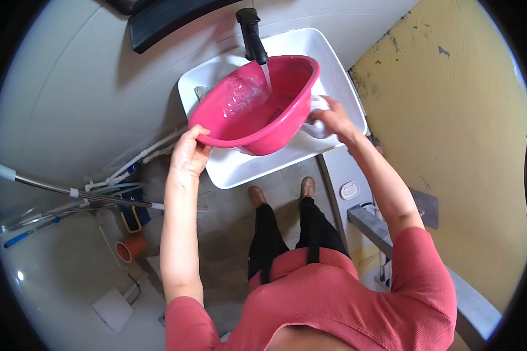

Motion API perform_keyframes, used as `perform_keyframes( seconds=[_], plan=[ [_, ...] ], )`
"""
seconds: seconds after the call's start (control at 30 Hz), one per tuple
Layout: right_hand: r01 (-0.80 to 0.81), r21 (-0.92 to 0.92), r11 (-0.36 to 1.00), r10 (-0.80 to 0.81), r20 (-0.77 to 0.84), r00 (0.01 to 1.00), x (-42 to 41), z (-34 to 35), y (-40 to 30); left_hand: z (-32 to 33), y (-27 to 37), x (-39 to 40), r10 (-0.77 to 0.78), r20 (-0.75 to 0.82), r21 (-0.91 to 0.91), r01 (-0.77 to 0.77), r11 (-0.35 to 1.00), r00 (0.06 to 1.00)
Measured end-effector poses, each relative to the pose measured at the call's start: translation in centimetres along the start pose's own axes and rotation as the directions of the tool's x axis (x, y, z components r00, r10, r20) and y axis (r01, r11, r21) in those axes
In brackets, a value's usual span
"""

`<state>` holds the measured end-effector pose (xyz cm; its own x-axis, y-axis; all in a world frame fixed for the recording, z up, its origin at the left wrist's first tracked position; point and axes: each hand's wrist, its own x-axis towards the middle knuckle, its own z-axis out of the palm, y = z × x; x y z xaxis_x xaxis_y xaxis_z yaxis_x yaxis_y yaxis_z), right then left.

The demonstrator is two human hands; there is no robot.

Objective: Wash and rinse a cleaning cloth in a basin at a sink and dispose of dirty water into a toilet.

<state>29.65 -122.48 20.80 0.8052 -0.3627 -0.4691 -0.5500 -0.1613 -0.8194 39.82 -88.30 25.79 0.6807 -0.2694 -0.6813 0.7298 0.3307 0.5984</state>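
Observation:
My left hand (192, 150) grips the rim of a pink plastic basin (254, 109), its thumb over the edge. The basin is tilted above a white washbasin (228, 173). Water runs from a black faucet (252, 37) into it, and some water splashes inside. My right hand (331, 117) holds a wet white cloth (317, 127) against the outside of the basin's right wall. Part of the cloth is hidden by my fingers and the basin.
White pipes (147, 151) run along the wall at the left. Beyond them are an orange-brown pot (131, 248) and a blue-handled pole (30, 232). A white soap dish (349, 190) lies on a ledge at the right, beside a grey metal bar (371, 226). A black shelf (171, 22) juts from the wall.

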Motion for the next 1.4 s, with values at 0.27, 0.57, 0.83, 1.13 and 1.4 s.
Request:
perform_keyframes(
  seconds=[0.27,0.57,0.83,1.13,1.4],
  plan=[
    [0.068,0.112,0.991,-0.047,-0.183,0.982,-6.2,-7.5,-1.0,2.8,-7.0,1.2,-0.257,0.204,-0.355,0.316,0.88,0.945],
    [0.273,0.098,0.957,-0.221,-0.365,0.904,-7.2,-9.7,-3.1,5.6,-15.8,1.1,-0.318,0.671,-0.651,0.738,0.179,0.669],
    [0.36,-0.008,0.933,-0.331,-0.412,0.849,-6.7,-11.1,-4.6,8.0,-15.2,-1.1,-0.356,0.356,-0.59,0.504,0.631,0.864],
    [0.57,-0.134,0.811,-0.542,-0.538,0.645,-7.7,-11.6,-9.7,3.1,-10.7,1.4,0.018,0.117,-0.019,-0.016,1.0,0.993],
    [0.587,0.246,0.771,-0.43,-0.479,0.765,-8.3,-9.4,-13.1,3.0,-8.1,5.0,0.147,0.009,0.31,-0.143,0.94,0.989]
  ],
)
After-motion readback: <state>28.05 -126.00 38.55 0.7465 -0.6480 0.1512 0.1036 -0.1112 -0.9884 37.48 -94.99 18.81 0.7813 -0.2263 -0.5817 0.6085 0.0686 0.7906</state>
